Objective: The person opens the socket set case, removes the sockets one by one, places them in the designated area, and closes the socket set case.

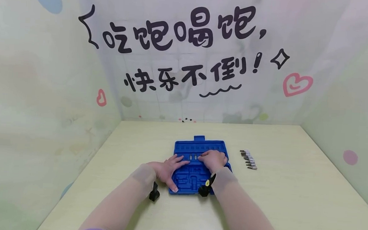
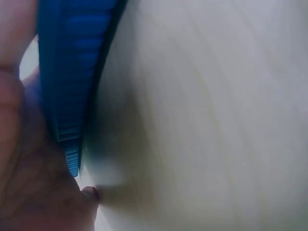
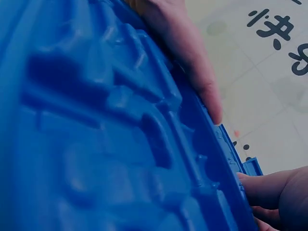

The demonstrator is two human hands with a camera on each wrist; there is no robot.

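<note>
An open blue plastic case (image 1: 185,188) with moulded slots lies on the table. Two small screwdriver bits (image 1: 193,157) stand side by side in the slot row near its middle. My left hand (image 1: 166,171) rests on the case's left side with fingers spread, its thumb at the front left corner. My right hand (image 1: 213,160) bends over the same slot row, fingertips just right of the two bits. In the right wrist view the right thumb (image 3: 269,187) touches the row's edge; whatever lies between thumb and fingers is hidden. The left wrist view shows the case's ribbed side (image 2: 79,72) against the left hand.
Several screwdriver bits (image 1: 249,159) lie in a column on the table to the right of the case. The case's latch tab (image 1: 199,138) points toward the back wall. Printed walls enclose the table (image 1: 279,187) at left, back and right.
</note>
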